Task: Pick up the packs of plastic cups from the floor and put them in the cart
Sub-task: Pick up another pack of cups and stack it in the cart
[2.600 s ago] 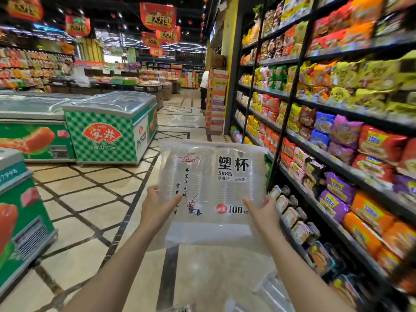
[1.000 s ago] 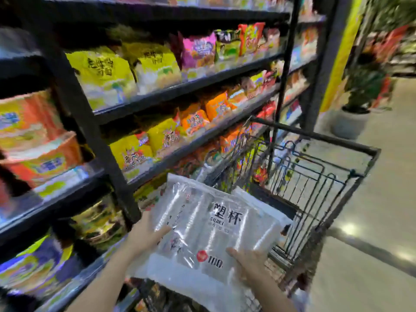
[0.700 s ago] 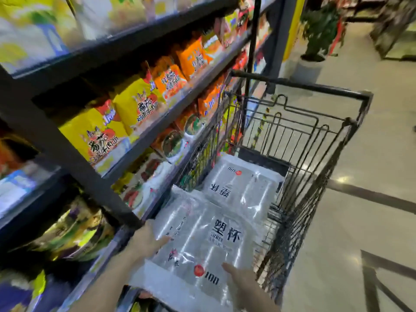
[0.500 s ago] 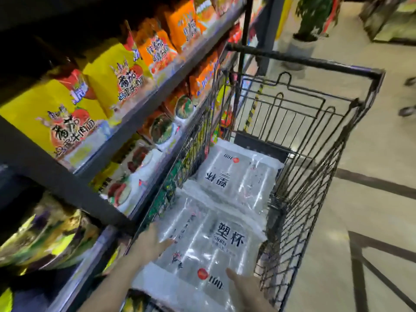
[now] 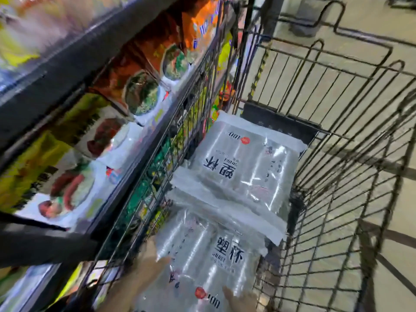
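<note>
A clear pack of plastic cups with black characters and a red dot is low inside the black wire cart, at its near end. My left hand holds its left edge and my right hand holds its bottom edge near the red dot; both hands are blurred and partly cut off by the frame. A second, identical pack lies flat in the far end of the cart, its near edge overlapping the held pack.
Black store shelves with noodle and snack bags stand right against the cart's left side. Pale tiled floor with dark lines spreads to the right of the cart.
I have turned from the aisle to the cart and lowered the pack from above the rim down into the basket. The view has moved closer and tilted down.
</note>
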### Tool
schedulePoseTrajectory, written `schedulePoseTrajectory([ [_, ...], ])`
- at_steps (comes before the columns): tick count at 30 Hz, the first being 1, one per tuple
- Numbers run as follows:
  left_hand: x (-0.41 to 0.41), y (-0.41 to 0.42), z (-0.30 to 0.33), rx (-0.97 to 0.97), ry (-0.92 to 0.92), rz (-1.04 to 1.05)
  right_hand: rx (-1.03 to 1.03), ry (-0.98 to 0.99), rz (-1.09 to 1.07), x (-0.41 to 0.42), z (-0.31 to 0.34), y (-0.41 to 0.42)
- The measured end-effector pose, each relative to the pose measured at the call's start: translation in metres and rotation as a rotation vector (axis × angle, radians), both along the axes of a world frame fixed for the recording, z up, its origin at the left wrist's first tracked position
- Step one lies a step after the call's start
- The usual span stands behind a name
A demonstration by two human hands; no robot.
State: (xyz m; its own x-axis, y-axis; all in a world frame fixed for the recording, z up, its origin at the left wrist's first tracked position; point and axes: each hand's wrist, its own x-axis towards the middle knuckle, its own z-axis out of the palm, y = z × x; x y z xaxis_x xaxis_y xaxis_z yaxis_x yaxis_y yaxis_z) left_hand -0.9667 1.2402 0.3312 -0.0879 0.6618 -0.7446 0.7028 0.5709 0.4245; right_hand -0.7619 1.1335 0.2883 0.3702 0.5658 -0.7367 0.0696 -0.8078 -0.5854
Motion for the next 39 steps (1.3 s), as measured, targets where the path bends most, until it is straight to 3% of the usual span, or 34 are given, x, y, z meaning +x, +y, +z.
schedulePoseTrajectory([
  [4,-0.004,0.003,-0.013,-0.047,0.056,-0.073,-0.125,0.064,0.055,0.0,0.011,0.007],
  [8,0.007,0.007,0.004,-0.014,0.441,-0.395,-0.29,-0.046,0.158,0.003,0.041,0.018],
  [10,0.016,0.014,0.023,0.08,0.525,-0.496,-0.222,-0.21,0.191,0.013,0.052,0.029],
  [16,0.038,0.048,0.103,0.431,0.482,-0.597,0.141,-0.52,0.506,0.042,0.147,0.086],
  [20,0.045,0.049,0.175,0.599,0.524,-0.52,0.315,-0.67,0.729,0.054,0.228,0.118],
  [28,0.054,0.005,0.296,0.731,0.761,-0.27,0.607,-0.802,0.92,0.077,0.344,0.151],
  [34,0.058,-0.116,0.339,0.743,0.833,0.258,0.938,-0.755,1.247,0.059,0.401,0.135],
  [39,0.073,-0.296,0.361,0.579,1.006,0.716,1.176,-0.616,1.623,-0.004,0.426,0.039],
])
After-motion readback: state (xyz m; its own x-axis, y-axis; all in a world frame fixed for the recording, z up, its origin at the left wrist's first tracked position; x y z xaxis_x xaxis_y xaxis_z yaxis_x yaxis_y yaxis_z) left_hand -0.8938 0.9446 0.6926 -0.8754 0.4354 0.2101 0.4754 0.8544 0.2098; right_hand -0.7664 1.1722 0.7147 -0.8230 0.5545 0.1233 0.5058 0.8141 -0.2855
